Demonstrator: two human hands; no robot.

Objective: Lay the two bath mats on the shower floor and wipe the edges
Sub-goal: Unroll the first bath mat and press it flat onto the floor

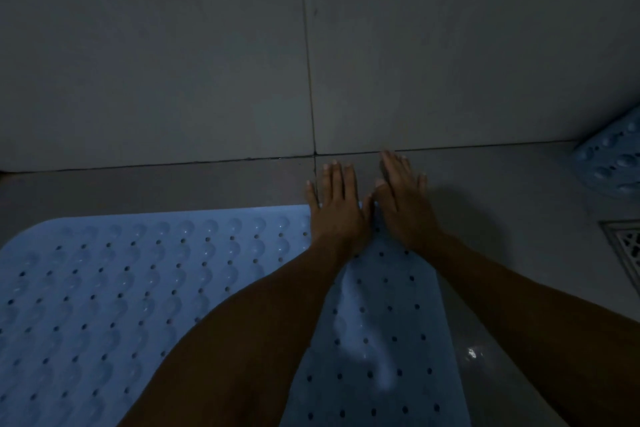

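Fingers (337, 177) on both hands flat and extended, close together, gripping nothing. Left hand (334, 205): palm on the far edge of the blue bath mat (121, 288), fingertips past the edge onto the grey floor tile (173, 187). Right hand (401, 198): just beside the left, thumbs nearly touching, heel over the mat's far right corner, fingertips reaching almost to the wall/floor joint. Both forearms cross the mat from the near side.

Mat lies flat on the shower floor, bumps and drain holes up, filling lower left and centre; a bare strip of floor sits between its far edge and the tiled wall (207, 46). Second blue mat (613, 160) is at the right edge, well apart from the first, tilted up in the corner against the wall. Metal floor drain (627, 250) below it, right of the right forearm. Small wet glint on the floor by the first mat's right edge. Low light, detail is soft
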